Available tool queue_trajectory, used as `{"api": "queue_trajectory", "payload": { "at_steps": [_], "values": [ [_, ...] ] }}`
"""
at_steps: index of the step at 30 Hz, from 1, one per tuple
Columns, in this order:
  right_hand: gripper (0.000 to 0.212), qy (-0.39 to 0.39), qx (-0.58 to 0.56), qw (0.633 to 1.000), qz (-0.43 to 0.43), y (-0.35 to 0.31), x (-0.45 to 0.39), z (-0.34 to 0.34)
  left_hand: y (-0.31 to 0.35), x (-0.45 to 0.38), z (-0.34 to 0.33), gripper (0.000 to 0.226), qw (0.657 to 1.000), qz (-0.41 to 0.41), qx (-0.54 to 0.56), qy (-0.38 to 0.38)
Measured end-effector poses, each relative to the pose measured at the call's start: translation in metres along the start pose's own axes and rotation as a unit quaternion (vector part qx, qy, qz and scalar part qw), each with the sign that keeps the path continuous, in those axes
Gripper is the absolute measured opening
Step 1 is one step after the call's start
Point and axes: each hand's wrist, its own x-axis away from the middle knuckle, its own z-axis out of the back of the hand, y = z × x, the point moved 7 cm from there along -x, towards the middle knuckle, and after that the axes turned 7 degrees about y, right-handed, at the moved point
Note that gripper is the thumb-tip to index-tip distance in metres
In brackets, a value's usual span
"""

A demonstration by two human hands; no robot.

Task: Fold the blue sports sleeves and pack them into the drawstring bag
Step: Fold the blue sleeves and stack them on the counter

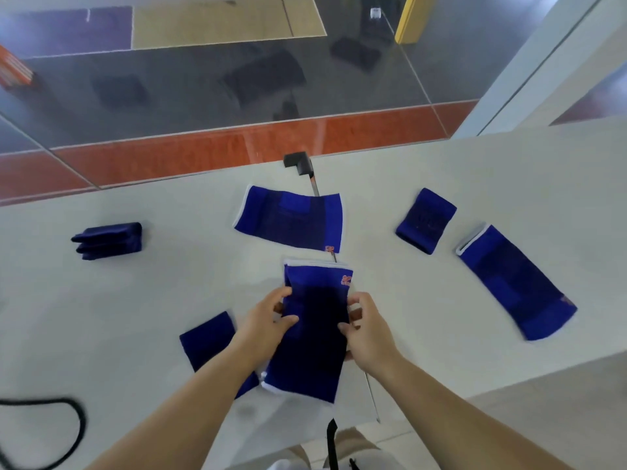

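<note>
At the table's (441, 171) near edge I pinch the sleeve (315, 330) at mid-length, left hand (268, 320) and right hand (368, 330) on opposite long sides, its length running straight away from me.

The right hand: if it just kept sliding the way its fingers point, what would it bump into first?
The right hand points leftward across the held sleeve, so it would probably meet the left hand gripping the opposite edge; depth is hard to judge.

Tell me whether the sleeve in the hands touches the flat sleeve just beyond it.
Apart. The head view shows bare white table between the held sleeve and the flat sleeve.
</note>
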Motion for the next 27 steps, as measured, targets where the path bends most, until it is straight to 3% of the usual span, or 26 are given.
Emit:
{"api": "queue_trajectory", "payload": {
  "at_steps": [7, 11, 14, 20, 27],
  "values": [
    [0.027, 0.028, 0.004, 0.999, 0.018, 0.000, -0.005, 0.002, -0.005, -0.004, 0.006, 0.046, 1.000, -0.014, -0.012, 0.011],
    [0.029, 0.080, 0.123, 0.988, 0.043, 0.004, -0.008, 0.006, -0.003, -0.003, 0.008, 0.042, 0.993, -0.037, -0.089, 0.066],
    [0.035, 0.065, 0.157, 0.985, 0.020, 0.008, -0.008, 0.005, -0.003, 0.000, 0.007, 0.033, 0.987, -0.036, -0.136, 0.075],
    [0.033, 0.030, 0.179, 0.983, -0.006, 0.011, -0.009, 0.005, -0.004, 0.004, -0.001, 0.020, 0.993, 0.019, -0.098, 0.064],
    [0.013, -0.003, 0.146, 0.989, 0.007, 0.014, -0.007, 0.014, -0.011, 0.018, -0.013, 0.012, 0.998, 0.048, -0.015, 0.049]
  ]
}}
